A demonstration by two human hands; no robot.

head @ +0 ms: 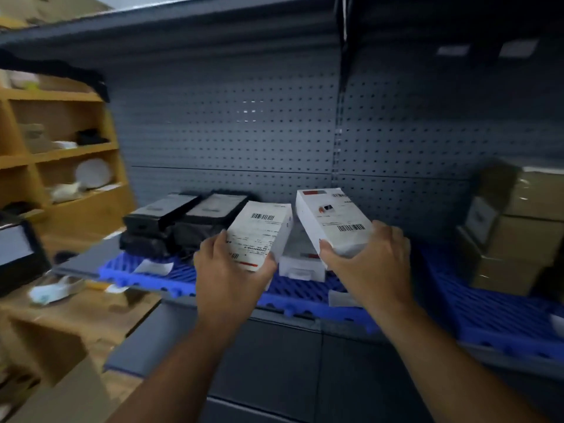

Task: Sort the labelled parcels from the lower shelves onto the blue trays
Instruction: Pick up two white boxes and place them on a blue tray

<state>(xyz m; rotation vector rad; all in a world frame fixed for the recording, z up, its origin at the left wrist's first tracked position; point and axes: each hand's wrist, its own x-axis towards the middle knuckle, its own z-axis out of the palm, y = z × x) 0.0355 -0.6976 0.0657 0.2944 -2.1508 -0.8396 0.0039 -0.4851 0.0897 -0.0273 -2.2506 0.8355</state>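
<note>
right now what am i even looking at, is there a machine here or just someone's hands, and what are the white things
There is no machine. A camera worn on a person's head looks forward and down at their own two hands. The left hand grips a white barcoded box, and the right hand grips a second white box. Both are held above the blue trays on a shelf. On the trays lie a third white box, black parcels at the left and brown cartons at the right.
</note>
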